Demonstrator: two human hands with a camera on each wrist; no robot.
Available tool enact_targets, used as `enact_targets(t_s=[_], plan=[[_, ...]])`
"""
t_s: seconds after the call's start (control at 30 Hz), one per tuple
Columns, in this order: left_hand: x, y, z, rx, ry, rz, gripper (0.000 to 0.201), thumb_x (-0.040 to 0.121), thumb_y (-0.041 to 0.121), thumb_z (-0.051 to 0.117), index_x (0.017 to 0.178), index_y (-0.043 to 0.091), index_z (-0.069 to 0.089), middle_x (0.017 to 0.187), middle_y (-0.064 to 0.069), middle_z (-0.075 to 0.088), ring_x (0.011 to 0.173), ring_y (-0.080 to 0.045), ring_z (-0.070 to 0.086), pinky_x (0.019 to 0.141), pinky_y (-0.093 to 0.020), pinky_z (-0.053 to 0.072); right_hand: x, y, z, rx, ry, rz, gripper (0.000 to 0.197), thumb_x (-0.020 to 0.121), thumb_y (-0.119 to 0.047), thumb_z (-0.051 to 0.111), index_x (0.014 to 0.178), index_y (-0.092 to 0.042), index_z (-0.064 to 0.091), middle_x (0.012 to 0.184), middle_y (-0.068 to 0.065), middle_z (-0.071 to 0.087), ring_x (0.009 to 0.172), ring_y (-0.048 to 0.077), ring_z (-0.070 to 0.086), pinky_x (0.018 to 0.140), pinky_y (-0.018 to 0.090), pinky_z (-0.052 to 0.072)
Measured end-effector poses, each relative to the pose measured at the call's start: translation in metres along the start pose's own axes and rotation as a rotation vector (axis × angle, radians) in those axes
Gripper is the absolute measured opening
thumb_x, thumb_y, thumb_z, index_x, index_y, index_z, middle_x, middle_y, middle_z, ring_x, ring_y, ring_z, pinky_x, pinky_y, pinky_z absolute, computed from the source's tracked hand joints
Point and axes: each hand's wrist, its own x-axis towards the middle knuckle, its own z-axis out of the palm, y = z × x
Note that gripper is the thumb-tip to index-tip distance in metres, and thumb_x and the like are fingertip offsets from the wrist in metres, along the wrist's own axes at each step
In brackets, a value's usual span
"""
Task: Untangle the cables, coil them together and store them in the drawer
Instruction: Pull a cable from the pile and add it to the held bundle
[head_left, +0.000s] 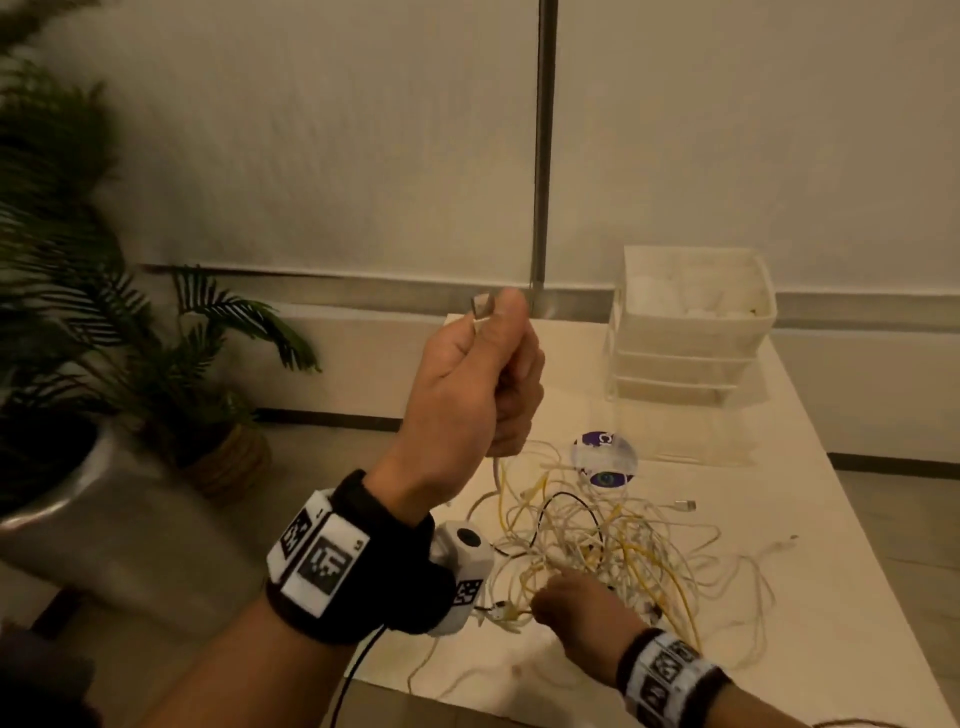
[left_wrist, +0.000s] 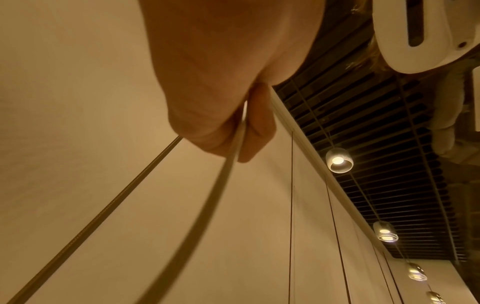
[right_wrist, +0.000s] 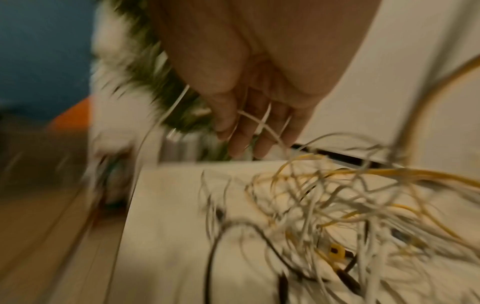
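Note:
A tangle of white, yellow and black cables (head_left: 597, 540) (right_wrist: 350, 205) lies on the pale table (head_left: 831, 597). My left hand (head_left: 483, 384) (left_wrist: 221, 115) is raised above the table's left part and grips one white cable (head_left: 496, 475) (left_wrist: 207, 205) in a fist. The cable's metal plug (head_left: 480, 307) sticks out above the thumb, and the rest hangs down into the tangle. My right hand (head_left: 571, 597) (right_wrist: 249, 123) is low at the tangle's near edge, with white strands (right_wrist: 262, 124) running between its fingers; that view is blurred. The white drawer unit (head_left: 691, 332) stands at the table's far right.
A round printed disc (head_left: 605, 460) lies between the tangle and the drawers. Potted palms (head_left: 171, 364) and a silvery object (head_left: 78, 509) stand left of the table. The table's near edge (head_left: 467, 696) is just below my right hand.

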Motion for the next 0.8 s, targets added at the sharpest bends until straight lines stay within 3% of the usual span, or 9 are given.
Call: enact_targets(t_s=[0.1, 0.2, 0.3, 0.37, 0.47, 0.57, 0.63, 0.73, 0.8], plan=[[0.01, -0.011, 0.003, 0.066, 0.025, -0.014, 0.043, 0.098, 0.045, 0.036, 0.069, 0.013, 0.036, 0.053, 0.003, 0.026, 0.042, -0.012, 0.016, 0.039, -0.021, 0.016, -0.019, 0.022, -0.061, 0.617, 0.259, 0.246, 0.025, 0.098, -0.021, 0.049, 0.082, -0.015, 0.066, 0.077, -0.003, 0.07, 0.077, 0.009, 0.062, 0.077, 0.023, 0.046], [0.024, -0.025, 0.017, 0.116, 0.027, -0.02, 0.04, 0.098, 0.043, 0.044, 0.074, 0.011, 0.047, 0.054, 0.003, 0.027, 0.044, -0.012, 0.018, 0.039, -0.021, 0.018, -0.028, 0.048, -0.114, 1.153, 0.617, 0.366, 0.033, 0.101, -0.018, 0.04, 0.081, -0.002, 0.061, 0.057, 0.006, 0.053, 0.063, 0.022, 0.054, 0.078, 0.039, 0.049], [0.039, -0.039, 0.034, 0.189, 0.053, -0.006, 0.031, 0.093, 0.031, 0.057, 0.081, 0.002, 0.056, 0.055, 0.002, 0.028, 0.046, -0.015, 0.019, 0.041, -0.025, 0.018, -0.028, 0.054, -0.161, 1.411, 0.842, 0.331, 0.034, 0.102, -0.015, 0.034, 0.078, -0.002, 0.054, 0.052, 0.002, 0.034, 0.053, 0.018, 0.036, 0.064, 0.035, 0.04], [0.053, -0.048, 0.043, 0.222, 0.089, -0.018, 0.027, 0.092, 0.024, 0.063, 0.088, -0.003, 0.061, 0.055, 0.005, 0.031, 0.047, -0.015, 0.021, 0.043, -0.027, 0.02, -0.022, 0.047, -0.189, 1.373, 0.912, 0.217, 0.034, 0.102, -0.017, 0.036, 0.076, -0.007, 0.054, 0.052, -0.001, 0.033, 0.052, 0.016, 0.033, 0.059, 0.034, 0.032], [0.074, -0.055, 0.055, 0.244, 0.14, -0.007, 0.027, 0.091, 0.03, 0.064, 0.097, 0.004, 0.068, 0.053, 0.005, 0.037, 0.044, -0.015, 0.026, 0.045, -0.025, 0.025, -0.011, 0.029, -0.219, 1.103, 0.917, 0.081, 0.032, 0.102, -0.022, 0.038, 0.08, -0.014, 0.06, 0.055, -0.003, 0.04, 0.055, 0.015, 0.036, 0.057, 0.035, 0.031], [0.091, -0.051, 0.068, 0.255, 0.164, 0.064, 0.022, 0.088, 0.035, 0.067, 0.094, 0.014, 0.072, 0.059, -0.006, 0.047, 0.047, -0.017, 0.036, 0.044, -0.026, 0.033, 0.001, 0.019, -0.245, 0.836, 0.948, -0.001, 0.028, 0.102, -0.014, 0.039, 0.101, -0.02, 0.066, 0.059, -0.007, 0.046, 0.056, 0.01, 0.039, 0.054, 0.025, 0.036], [0.1, -0.048, 0.072, 0.223, 0.19, 0.115, 0.02, 0.089, 0.028, 0.067, 0.091, 0.009, 0.072, 0.057, -0.003, 0.048, 0.047, -0.013, 0.04, 0.043, -0.023, 0.036, 0.006, 0.019, -0.258, 0.742, 0.93, -0.025, 0.03, 0.101, -0.011, 0.039, 0.107, -0.023, 0.066, 0.062, -0.004, 0.049, 0.056, 0.009, 0.041, 0.054, 0.023, 0.038], [0.11, -0.048, 0.074, 0.221, 0.172, 0.168, 0.03, 0.091, 0.026, 0.062, 0.094, -0.002, 0.07, 0.06, -0.005, 0.053, 0.048, -0.012, 0.049, 0.045, -0.022, 0.042, 0.009, 0.022, -0.263, 0.742, 0.917, -0.053, 0.027, 0.102, -0.015, 0.039, 0.09, -0.019, 0.063, 0.06, -0.007, 0.049, 0.053, 0.006, 0.042, 0.052, 0.022, 0.038], [0.111, -0.052, 0.075, 0.273, 0.14, 0.195, 0.031, 0.096, 0.029, 0.056, 0.095, 0.002, 0.071, 0.069, -0.009, 0.058, 0.052, -0.013, 0.055, 0.048, -0.025, 0.046, 0.008, 0.021, -0.26, 0.791, 0.933, -0.068, 0.028, 0.102, -0.022, 0.039, 0.086, -0.017, 0.062, 0.062, -0.002, 0.054, 0.054, 0.012, 0.045, 0.051, 0.028, 0.041]])
